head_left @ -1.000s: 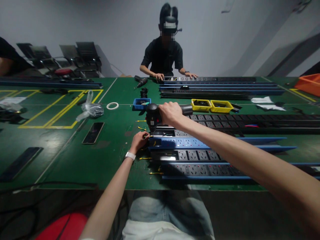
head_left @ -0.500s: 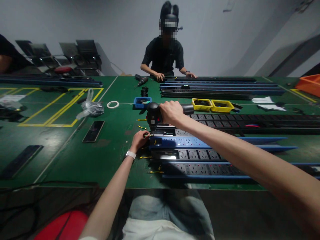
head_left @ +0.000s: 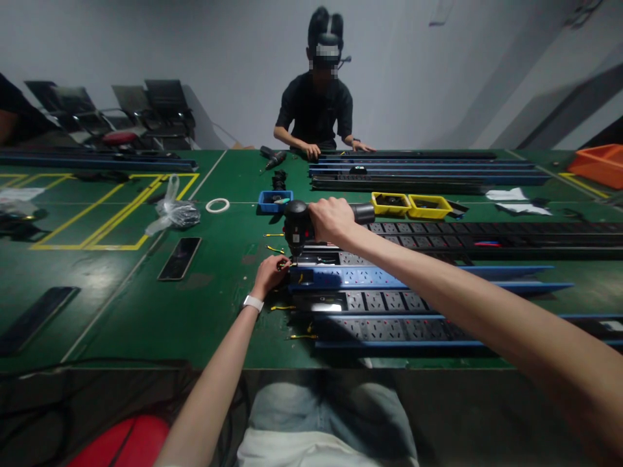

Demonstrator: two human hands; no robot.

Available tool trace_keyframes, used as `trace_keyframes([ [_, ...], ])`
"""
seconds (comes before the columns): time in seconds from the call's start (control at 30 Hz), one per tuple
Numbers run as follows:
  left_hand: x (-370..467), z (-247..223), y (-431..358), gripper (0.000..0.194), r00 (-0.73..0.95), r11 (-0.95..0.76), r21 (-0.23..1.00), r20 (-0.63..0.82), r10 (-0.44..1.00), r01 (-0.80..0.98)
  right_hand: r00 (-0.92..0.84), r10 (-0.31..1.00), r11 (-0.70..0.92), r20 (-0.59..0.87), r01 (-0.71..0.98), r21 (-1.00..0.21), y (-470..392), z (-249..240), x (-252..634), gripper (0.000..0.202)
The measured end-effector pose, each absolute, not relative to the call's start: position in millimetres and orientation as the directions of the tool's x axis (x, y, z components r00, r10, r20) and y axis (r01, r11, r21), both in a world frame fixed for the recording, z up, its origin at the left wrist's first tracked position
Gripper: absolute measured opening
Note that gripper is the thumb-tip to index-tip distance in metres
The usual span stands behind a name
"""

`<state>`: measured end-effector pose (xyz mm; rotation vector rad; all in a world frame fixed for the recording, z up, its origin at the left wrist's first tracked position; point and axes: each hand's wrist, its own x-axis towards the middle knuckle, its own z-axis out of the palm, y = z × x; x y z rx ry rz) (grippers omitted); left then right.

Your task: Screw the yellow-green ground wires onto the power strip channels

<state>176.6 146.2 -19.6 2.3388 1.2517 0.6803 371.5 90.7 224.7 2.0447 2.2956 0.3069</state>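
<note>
My right hand [head_left: 332, 219] is wrapped round the handle of a black cordless screwdriver [head_left: 296, 227], which points down at the left end of a blue-edged power strip [head_left: 350, 277]. Just below its tip, the fingers of my left hand [head_left: 270, 272] pinch a short yellow-green wire [head_left: 287, 265] at that end. Several more power strips lie side by side, with yellow wires such as one loose wire [head_left: 282, 308] sticking out to the left. The exact contact of the screwdriver's tip is too small to make out.
Beyond the strips stand a blue bin [head_left: 275, 202] and two yellow bins [head_left: 428, 207] of small parts. Left lie a phone [head_left: 180, 259], a white ring [head_left: 217, 205] and a plastic bag [head_left: 172, 211]. Across the green table a co-worker [head_left: 316, 110] touches other strips [head_left: 413, 172].
The view has shifted very slightly. My hands keep the same place at the strip's end, and the screwdriver stays upright over it.
</note>
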Motion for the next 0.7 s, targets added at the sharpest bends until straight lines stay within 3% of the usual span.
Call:
trace_keyframes([
  [0.7, 176.9, -23.1, 148.1, 0.023, 0.480, -0.523, 0.558, 0.237, 0.845, 0.645, -0.131, 0.985, 0.107, 0.110, 0.974, 0.200, 94.8, 220.3, 371.9, 0.023],
])
